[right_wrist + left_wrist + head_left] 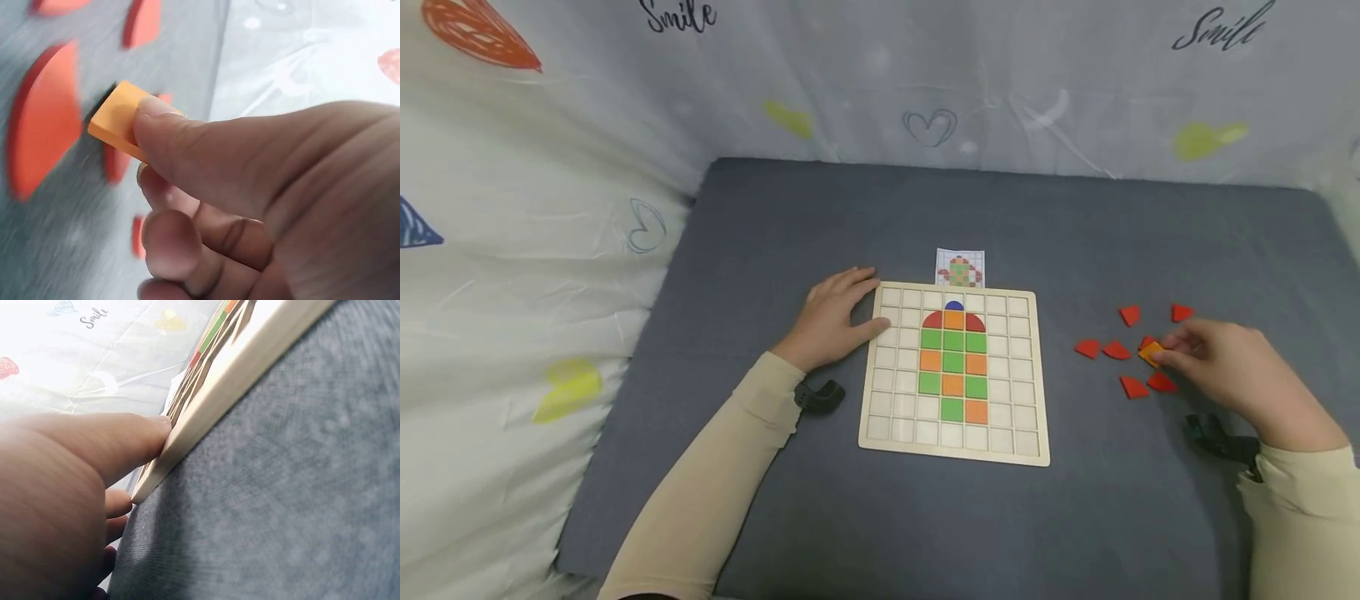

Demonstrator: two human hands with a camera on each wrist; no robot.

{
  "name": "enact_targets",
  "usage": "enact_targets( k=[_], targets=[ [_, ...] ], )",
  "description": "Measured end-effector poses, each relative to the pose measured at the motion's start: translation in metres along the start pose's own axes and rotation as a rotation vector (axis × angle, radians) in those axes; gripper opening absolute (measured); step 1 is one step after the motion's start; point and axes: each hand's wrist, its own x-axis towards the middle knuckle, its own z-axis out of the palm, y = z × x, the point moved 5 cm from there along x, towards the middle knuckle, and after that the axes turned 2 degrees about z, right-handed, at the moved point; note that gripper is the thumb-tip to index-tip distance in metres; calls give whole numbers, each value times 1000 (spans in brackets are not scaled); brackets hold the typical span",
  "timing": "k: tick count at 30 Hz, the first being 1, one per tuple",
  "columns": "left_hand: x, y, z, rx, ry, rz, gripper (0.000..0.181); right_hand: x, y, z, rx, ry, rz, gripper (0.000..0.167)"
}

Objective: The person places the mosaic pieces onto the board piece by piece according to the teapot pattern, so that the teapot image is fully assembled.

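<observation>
The right hand [1232, 367] pinches an orange square tile [1150, 354] between thumb and fingers, above red quarter-round pieces [1116, 350]. In the right wrist view the thumb lies across the orange tile [119, 119], its fingers curled below. A wooden grid board [895, 446] holds green, orange and red pieces and a blue half-round [953, 306] at the top. The left hand [833, 321] rests at the board's left edge, fingers extended; in the left wrist view its thumb touches the board's rim [231, 381].
A small printed pattern card [960, 265] lies just behind the board. Several red pieces lie apart on the grey table [790, 225], right of the board. A white printed curtain [850, 75] hangs behind the table and along its left side.
</observation>
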Motion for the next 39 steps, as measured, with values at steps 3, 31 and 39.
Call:
enact_targets(
  k=[3,31,39],
  targets=[
    [1,1,1,-1,1,5,71,1,-10,-3,7,12,5,19],
    [-2,2,3,-7,1,-4,71,17,-166,27,273,-136,-280,9],
    [0,-1,-1,-10,-1,17,71,12,-205,58,371,-235,-390,14]
  ],
)
